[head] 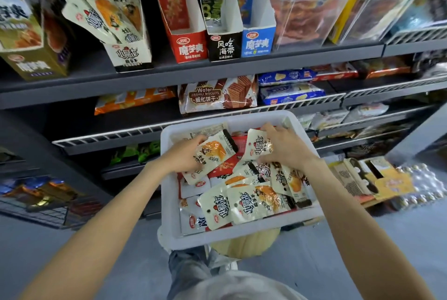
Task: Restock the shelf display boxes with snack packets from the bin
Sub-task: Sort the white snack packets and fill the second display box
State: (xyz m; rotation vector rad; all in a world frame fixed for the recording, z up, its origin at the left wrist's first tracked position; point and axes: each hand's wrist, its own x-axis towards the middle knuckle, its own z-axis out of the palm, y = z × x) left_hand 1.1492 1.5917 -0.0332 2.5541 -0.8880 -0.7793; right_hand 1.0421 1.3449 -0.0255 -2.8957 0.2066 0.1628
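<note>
The upper-right shelf contents were blurred, and the far-left display box (pixel 29 34) was cut by the frame edge. In the white bin (pixel 169 203), a cream packet (pixel 212 152) was gripped by the left hand (pixel 186 157), its long axis running lower-left to upper-right. A second cream packet (pixel 257 145) was pinched at its edges by the right hand (pixel 285 145), held roughly upright above the pile. The cream display box (pixel 130 58) stood on the shelf above.

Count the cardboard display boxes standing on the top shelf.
5. From left: olive box at the edge, white box with cream packets, then red, black and blue side by side. More may lie beyond the frame.
</note>
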